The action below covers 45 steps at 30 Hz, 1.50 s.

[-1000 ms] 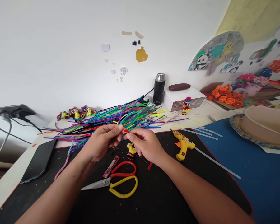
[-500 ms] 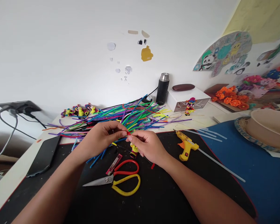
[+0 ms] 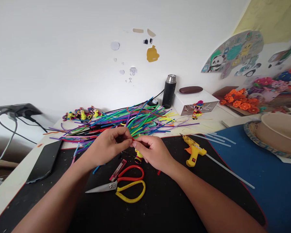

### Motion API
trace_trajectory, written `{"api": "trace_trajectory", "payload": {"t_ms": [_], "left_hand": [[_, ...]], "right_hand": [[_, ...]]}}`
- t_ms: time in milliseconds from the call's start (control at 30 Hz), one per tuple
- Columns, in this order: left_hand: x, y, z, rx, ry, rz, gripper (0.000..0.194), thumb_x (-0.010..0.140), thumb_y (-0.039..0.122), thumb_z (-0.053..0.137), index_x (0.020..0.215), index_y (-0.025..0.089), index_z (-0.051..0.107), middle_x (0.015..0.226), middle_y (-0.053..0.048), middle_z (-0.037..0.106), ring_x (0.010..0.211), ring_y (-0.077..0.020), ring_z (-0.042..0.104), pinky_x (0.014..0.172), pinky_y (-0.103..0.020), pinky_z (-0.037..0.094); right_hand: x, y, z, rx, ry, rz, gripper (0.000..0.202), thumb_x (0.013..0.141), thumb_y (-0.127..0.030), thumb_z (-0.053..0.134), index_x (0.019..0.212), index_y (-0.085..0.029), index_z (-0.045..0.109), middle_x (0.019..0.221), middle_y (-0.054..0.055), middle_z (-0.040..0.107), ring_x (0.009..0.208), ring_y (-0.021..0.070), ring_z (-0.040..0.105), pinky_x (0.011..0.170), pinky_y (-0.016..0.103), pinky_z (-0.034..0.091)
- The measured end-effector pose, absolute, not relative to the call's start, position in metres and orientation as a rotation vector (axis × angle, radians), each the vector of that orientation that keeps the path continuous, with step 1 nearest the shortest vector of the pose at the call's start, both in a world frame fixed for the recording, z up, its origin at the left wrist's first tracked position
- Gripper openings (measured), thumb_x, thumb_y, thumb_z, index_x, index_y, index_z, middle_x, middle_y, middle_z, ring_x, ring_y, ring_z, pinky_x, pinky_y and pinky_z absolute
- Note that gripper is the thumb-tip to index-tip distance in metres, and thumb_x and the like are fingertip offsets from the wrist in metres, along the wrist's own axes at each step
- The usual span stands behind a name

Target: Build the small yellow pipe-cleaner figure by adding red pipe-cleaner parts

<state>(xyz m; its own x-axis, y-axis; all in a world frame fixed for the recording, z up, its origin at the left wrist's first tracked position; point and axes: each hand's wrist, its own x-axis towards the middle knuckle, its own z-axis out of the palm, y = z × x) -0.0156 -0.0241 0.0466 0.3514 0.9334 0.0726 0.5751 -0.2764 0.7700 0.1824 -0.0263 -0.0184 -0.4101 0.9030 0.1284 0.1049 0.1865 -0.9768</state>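
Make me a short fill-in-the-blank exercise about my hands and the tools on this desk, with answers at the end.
1. The left hand and right hand hold a small piece coloured ____.
2. The scissors have two looped handles, one red and one ____.
3. In the picture, the glue gun lies to the ____ of the scissors.
4. The glue gun's trigger is ____.

Missing words: red; yellow; right; orange.

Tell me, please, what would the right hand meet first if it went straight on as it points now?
Probably the left hand, at its fingertips: the right hand points that way, with a small red piece held between them. Whether their fingertips touch is unclear.
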Motion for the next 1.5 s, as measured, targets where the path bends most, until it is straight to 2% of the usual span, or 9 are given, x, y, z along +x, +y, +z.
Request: {"api": "trace_trajectory", "payload": {"t_ms": [133, 367, 567, 667, 800, 1167, 1367, 1500], "left_hand": [[-0.007, -0.022, 0.040, 1.784, 1.284, 0.836, 0.019, 0.082, 0.036, 0.070, 0.074, 0.019, 0.068, 0.065, 0.003, 0.058, 0.062, -0.0142, 0.050, 0.058, -0.025, 0.039], [0.000, -0.020, 0.029, 1.387, 1.211, 1.106, 0.020, 0.078, 0.034, 0.079, 0.072, 0.020, 0.066, 0.060, 0.004, 0.059, 0.055, -0.0117, 0.050, 0.056, -0.024, 0.042], [-0.028, -0.014, 0.044, 1.589, 1.228, 0.869, 0.030, 0.085, 0.050, 0.079, 0.083, 0.020, 0.077, 0.076, -0.002, 0.070, 0.069, -0.0159, 0.059, 0.064, -0.026, 0.047], [-0.038, -0.014, 0.053, 1.724, 1.297, 0.865, 0.031, 0.086, 0.052, 0.079, 0.090, 0.021, 0.079, 0.084, -0.003, 0.074, 0.076, -0.0182, 0.062, 0.068, -0.026, 0.048], [-0.036, -0.017, 0.058, 1.884, 1.326, 0.753, 0.033, 0.088, 0.054, 0.073, 0.088, 0.021, 0.078, 0.087, -0.004, 0.075, 0.083, -0.0214, 0.065, 0.075, -0.029, 0.049], [-0.039, -0.017, 0.059, 1.967, 1.377, 0.439, 0.040, 0.087, 0.060, 0.069, 0.085, 0.021, 0.078, 0.079, -0.001, 0.073, 0.077, -0.0201, 0.062, 0.070, -0.028, 0.045], [-0.038, -0.014, 0.052, 1.936, 1.392, 0.436, 0.041, 0.087, 0.061, 0.068, 0.084, 0.020, 0.077, 0.075, 0.000, 0.069, 0.072, -0.0180, 0.057, 0.067, -0.026, 0.042], [-0.032, -0.013, 0.046, 1.877, 1.370, 0.446, 0.041, 0.084, 0.060, 0.070, 0.080, 0.019, 0.075, 0.070, 0.002, 0.064, 0.068, -0.0162, 0.052, 0.063, -0.025, 0.040]], "right_hand": [[0.182, -0.026, -0.018, -0.934, -1.588, 1.402, 0.030, 0.099, -0.046, 0.061, 0.087, -0.019, 0.067, 0.052, -0.008, 0.046, 0.040, 0.0084, 0.042, 0.043, 0.022, 0.029], [0.181, -0.026, -0.016, -0.862, -1.472, 1.528, 0.035, 0.101, -0.048, 0.059, 0.098, -0.016, 0.072, 0.043, -0.011, 0.044, 0.035, 0.0078, 0.039, 0.041, 0.021, 0.030], [0.187, -0.023, -0.015, -0.867, -1.517, 1.492, 0.034, 0.102, -0.044, 0.059, 0.100, -0.015, 0.078, 0.043, -0.010, 0.044, 0.034, 0.0074, 0.040, 0.041, 0.021, 0.030], [0.187, -0.024, -0.017, -0.884, -1.603, 1.451, 0.034, 0.103, -0.042, 0.059, 0.101, -0.015, 0.080, 0.046, -0.009, 0.046, 0.036, 0.0073, 0.042, 0.043, 0.021, 0.031], [0.185, -0.026, -0.019, -0.954, -1.714, 1.354, 0.033, 0.104, -0.040, 0.059, 0.105, -0.016, 0.082, 0.051, -0.007, 0.049, 0.040, 0.0076, 0.044, 0.045, 0.022, 0.031], [0.184, -0.026, -0.020, -0.986, -1.804, 1.211, 0.028, 0.103, -0.036, 0.060, 0.100, -0.018, 0.081, 0.062, -0.003, 0.060, 0.048, 0.0084, 0.047, 0.050, 0.024, 0.032], [0.184, -0.024, -0.022, -0.986, -1.851, 1.158, 0.027, 0.103, -0.035, 0.059, 0.092, -0.019, 0.078, 0.062, -0.003, 0.060, 0.052, 0.0101, 0.051, 0.054, 0.024, 0.034], [0.183, -0.025, -0.022, -1.013, -1.878, 1.022, 0.019, 0.102, -0.033, 0.062, 0.100, -0.021, 0.077, 0.076, -0.001, 0.071, 0.063, 0.0121, 0.058, 0.059, 0.024, 0.038]]}}
